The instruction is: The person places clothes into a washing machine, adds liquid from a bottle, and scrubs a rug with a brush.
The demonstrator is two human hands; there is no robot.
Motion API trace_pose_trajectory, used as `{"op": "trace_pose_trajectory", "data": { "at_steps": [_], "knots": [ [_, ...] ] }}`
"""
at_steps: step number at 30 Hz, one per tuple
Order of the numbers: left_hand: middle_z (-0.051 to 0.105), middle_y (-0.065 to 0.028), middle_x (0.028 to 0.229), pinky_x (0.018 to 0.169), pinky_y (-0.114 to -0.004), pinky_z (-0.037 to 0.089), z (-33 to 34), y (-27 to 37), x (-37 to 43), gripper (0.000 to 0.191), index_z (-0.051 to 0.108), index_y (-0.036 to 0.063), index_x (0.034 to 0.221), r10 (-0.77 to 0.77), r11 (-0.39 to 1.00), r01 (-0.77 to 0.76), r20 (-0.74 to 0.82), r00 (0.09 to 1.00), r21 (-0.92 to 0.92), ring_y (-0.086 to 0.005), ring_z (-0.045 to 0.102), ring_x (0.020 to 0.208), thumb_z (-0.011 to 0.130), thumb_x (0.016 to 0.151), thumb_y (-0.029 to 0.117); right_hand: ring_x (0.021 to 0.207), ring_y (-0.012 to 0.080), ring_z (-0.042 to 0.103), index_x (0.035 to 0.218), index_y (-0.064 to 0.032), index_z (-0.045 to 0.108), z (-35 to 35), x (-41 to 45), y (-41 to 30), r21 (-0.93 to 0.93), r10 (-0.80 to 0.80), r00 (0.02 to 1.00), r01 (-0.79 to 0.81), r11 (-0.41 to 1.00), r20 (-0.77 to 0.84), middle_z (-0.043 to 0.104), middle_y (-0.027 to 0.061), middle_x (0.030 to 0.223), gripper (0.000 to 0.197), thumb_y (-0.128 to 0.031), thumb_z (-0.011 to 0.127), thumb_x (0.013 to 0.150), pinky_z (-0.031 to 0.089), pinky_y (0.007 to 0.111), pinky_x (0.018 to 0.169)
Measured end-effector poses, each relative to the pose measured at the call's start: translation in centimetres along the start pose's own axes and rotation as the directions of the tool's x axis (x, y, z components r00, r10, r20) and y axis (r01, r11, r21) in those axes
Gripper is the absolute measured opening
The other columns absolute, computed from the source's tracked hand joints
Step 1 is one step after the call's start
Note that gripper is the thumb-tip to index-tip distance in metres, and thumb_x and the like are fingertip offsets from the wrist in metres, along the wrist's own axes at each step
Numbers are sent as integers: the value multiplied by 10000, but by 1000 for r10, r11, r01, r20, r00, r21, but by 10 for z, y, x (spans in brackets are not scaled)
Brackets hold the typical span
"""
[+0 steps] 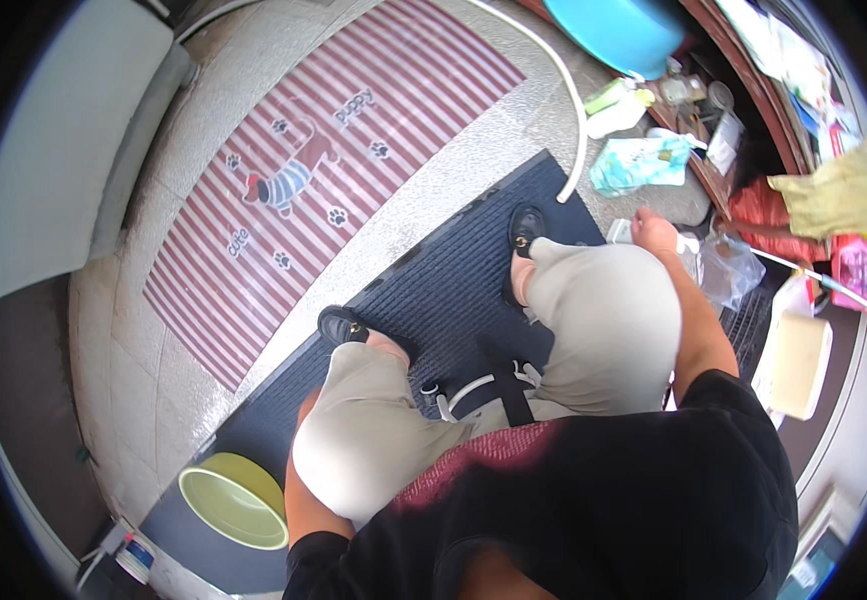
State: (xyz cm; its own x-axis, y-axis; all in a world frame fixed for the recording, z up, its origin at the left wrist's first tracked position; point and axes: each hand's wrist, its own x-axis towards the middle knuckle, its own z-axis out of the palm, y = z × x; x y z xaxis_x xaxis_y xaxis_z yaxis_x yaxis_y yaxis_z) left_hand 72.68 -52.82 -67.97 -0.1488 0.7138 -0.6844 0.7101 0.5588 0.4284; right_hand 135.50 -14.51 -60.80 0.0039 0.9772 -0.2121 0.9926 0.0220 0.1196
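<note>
My right hand (656, 229) is down beside my right knee, its fingers curled. A small white object (619, 231) shows just left of it. Another white piece (688, 243) shows on its right. I cannot tell whether these are one thing or whether my fingers grip it. Close by lies a crumpled clear plastic bag (730, 268). Above my hand is a turquoise and white soft pack (642, 163). My left hand is out of view behind my left leg. A yellow-green plastic basin (235, 501) stands beside my left forearm.
A dark ribbed mat (456, 247) lies under my feet, with a striped dog-print mat (328, 180) beyond. A pale hose (573, 105) ends near my right shoe. Bottles (617, 105), a blue basin (617, 30), a yellow cloth (838, 195) and a cream tray (801, 364) line the right.
</note>
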Motion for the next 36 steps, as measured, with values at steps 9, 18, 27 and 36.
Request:
{"op": "trace_pose_trajectory", "data": {
  "at_steps": [9,18,27,36],
  "knots": [
    [612,-60,1193,932,-401,463,-55,9,-33,569,500,115,1347,-138,972,111,-118,983,-208,-238,577,1089,694,842,292,1017,311,640,1029,-137,649,110,-198,-3,229,77,859,-220,948,507,675,128,1055,203,-208,551,866,519,431,846],
    [614,-60,1187,923,-399,467,-13,44,-65,565,499,112,1347,-206,952,199,-8,978,-232,-236,581,1080,690,847,294,1054,317,627,1105,-148,641,160,-200,-36,344,70,829,-305,888,555,665,139,1080,246,-211,537,892,508,432,884],
    [617,-60,1181,915,-397,472,5,65,-70,561,499,110,1346,-281,929,289,66,957,-233,-233,585,1072,686,852,296,1080,335,614,1266,-175,555,154,-127,-43,467,223,894,-400,789,390,598,159,1170,346,-213,524,923,513,451,870],
    [619,-59,1175,907,-394,476,12,71,-46,556,498,107,1346,-345,909,371,158,925,-188,-231,589,1063,683,857,297,1017,347,622,1163,-158,548,184,-135,-70,513,-46,885,-226,828,464,578,154,1148,387,-145,661,793,531,429,845]
  ]
}}
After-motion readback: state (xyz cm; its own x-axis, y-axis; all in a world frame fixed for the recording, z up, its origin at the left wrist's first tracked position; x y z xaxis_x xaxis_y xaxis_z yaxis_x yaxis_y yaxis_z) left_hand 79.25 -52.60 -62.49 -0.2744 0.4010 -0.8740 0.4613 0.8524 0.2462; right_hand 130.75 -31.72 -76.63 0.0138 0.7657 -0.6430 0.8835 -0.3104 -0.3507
